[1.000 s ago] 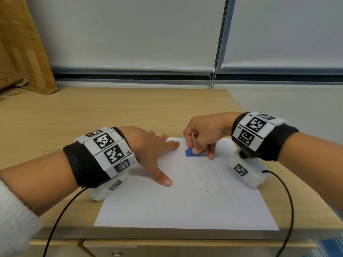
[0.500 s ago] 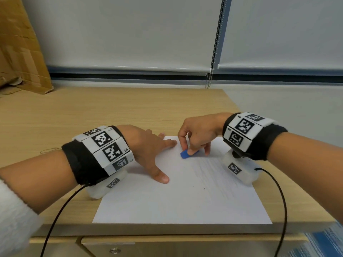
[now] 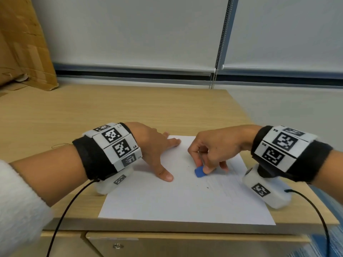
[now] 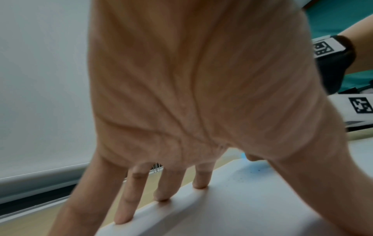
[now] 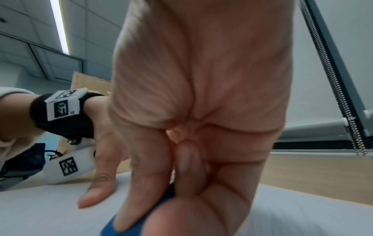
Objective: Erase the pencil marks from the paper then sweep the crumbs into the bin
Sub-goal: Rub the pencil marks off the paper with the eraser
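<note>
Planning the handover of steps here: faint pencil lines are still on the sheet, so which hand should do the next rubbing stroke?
Right. The right hand already pinches the eraser on the paper, beside the faint lines. The left hand lies flat, pinning the sheet.

white paper (image 3: 167, 201) lies flat at the worktop's near edge, faint pencil marks (image 3: 228, 190) on its right, small blue eraser (image 3: 199, 172) touching it
</note>
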Tool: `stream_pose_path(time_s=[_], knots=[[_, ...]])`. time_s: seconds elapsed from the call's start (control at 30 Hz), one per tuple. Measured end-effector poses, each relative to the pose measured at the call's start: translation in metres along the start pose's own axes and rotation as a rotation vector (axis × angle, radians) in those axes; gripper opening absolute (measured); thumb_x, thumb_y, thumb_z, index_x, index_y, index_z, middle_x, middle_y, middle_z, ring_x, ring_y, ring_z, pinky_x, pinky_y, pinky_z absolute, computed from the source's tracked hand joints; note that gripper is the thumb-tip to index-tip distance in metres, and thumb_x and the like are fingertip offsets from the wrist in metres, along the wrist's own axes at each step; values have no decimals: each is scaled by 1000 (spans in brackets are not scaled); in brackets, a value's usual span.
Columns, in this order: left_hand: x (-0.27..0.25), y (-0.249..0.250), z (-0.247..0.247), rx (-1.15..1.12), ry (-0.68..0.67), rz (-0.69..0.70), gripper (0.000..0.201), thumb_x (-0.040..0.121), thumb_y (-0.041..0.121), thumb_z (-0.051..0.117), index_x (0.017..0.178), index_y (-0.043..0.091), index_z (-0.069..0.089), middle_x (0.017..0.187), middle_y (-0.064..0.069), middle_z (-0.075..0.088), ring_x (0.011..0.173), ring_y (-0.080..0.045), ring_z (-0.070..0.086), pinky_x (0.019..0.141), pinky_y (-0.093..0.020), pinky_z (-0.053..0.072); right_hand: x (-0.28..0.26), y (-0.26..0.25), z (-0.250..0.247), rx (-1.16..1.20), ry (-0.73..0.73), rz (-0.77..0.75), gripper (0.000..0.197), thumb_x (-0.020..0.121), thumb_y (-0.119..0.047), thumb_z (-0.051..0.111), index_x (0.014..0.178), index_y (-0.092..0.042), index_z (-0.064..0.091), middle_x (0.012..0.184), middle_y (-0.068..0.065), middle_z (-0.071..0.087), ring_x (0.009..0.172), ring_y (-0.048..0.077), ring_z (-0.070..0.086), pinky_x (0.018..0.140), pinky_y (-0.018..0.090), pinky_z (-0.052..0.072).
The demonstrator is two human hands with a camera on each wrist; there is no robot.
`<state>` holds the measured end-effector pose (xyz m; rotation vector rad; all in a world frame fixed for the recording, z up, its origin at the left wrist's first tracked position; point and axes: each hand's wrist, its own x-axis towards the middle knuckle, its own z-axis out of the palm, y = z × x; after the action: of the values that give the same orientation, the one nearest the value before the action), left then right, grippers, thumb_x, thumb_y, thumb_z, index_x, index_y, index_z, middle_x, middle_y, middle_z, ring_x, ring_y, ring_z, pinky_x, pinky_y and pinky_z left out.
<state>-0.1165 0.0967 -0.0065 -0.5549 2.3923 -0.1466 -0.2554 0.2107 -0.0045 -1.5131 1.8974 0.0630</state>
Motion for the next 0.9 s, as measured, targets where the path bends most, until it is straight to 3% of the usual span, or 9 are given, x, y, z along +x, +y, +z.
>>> stream_pose_path(time_s=[0.07, 0.2, 0.37, 0.53, 0.63, 0.73, 0.9], knots=[[1, 1, -1, 4, -2, 1, 117, 70, 77, 59, 150, 40, -16, 162, 6, -15, 148, -30, 11, 114, -52, 22, 1, -6, -1, 22, -20, 2, 6, 82, -1, 67, 83, -6, 65, 71, 10, 58, 59, 21, 58, 52, 26, 53], [1, 0, 0, 6, -2, 3, 115, 70, 77, 60, 150, 42, -15, 162, 6, -13, 147, -29, 16, 112, -50, 25, 13, -13, -7, 106, 212, -21, 8, 85, 0, 62, 80, -6, 60, 74, 12, 56, 43, 15, 57, 50, 28, 55], [2, 0, 2, 9, 13, 2, 115, 70, 77, 60, 151, 40, -13, 163, 5, -11, 148, -30, 14, 112, -49, 23, 6, -21, 8, 13, -28, -55, 5, 84, -1, 65, 83, -6, 62, 66, 7, 51, 59, 21, 56, 59, 32, 58], [2, 0, 2, 25, 12, 4, 114, 71, 78, 58, 152, 37, -10, 163, 4, -11, 147, -31, 15, 114, -50, 24, 13, -31, 5, 99, 141, -53, 12, 86, 2, 59, 77, -7, 60, 71, 11, 49, 45, 14, 53, 54, 32, 58], [2, -1, 2, 4, 19, 19, 113, 70, 77, 60, 151, 41, -10, 163, 4, -11, 147, -32, 15, 115, -48, 23, 8, -31, 16, 62, 54, -89, 13, 88, -3, 59, 78, -10, 56, 70, 9, 50, 41, 8, 56, 49, 25, 52], [3, -1, 2, -9, 23, 35, 113, 70, 75, 62, 150, 43, -12, 163, 3, -11, 147, -32, 15, 113, -47, 22, 1, -35, 21, -20, -24, -108, 7, 88, -7, 61, 82, -11, 60, 72, 7, 55, 51, 15, 63, 55, 26, 53], [3, -2, 2, 4, 18, 20, 113, 70, 76, 60, 149, 44, -14, 163, 4, -12, 146, -29, 21, 110, -46, 28, 3, -19, 7, 51, 218, -64, 10, 86, -6, 64, 77, -9, 60, 70, 6, 54, 53, 16, 59, 52, 27, 55]])
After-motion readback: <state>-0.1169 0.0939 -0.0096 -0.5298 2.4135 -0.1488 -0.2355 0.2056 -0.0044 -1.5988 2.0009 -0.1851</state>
